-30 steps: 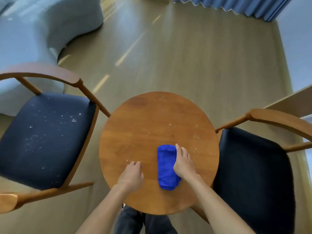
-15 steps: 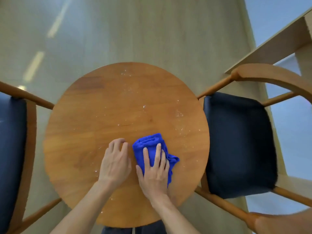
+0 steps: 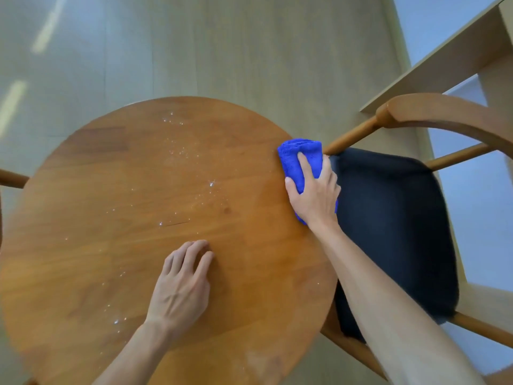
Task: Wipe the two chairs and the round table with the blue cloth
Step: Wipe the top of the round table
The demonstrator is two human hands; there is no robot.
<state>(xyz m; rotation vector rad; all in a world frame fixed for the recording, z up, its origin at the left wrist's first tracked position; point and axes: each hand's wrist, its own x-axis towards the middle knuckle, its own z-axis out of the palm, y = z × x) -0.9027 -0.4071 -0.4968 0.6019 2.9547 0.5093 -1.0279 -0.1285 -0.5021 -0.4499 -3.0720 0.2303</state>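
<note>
— So where is the blue cloth (image 3: 301, 159)?
— Right hand (image 3: 313, 195) grips it at the round surface's (image 3: 111, 190) right edge, beside the chair (image 3: 394, 218). Left hand (image 3: 181, 284) rests flat, holding nothing. No writing shows.

A single head-worn camera looks steeply down from close above the round table (image 3: 133, 218), its wide frame also taking in the wooden floor (image 3: 222, 51) beyond and a chair (image 3: 394, 223) at right.

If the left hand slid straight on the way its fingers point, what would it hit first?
Probably just the white specks scattered on the table; the left hand points up and slightly right, well clear of the cloth, though depth is uncertain.
</note>
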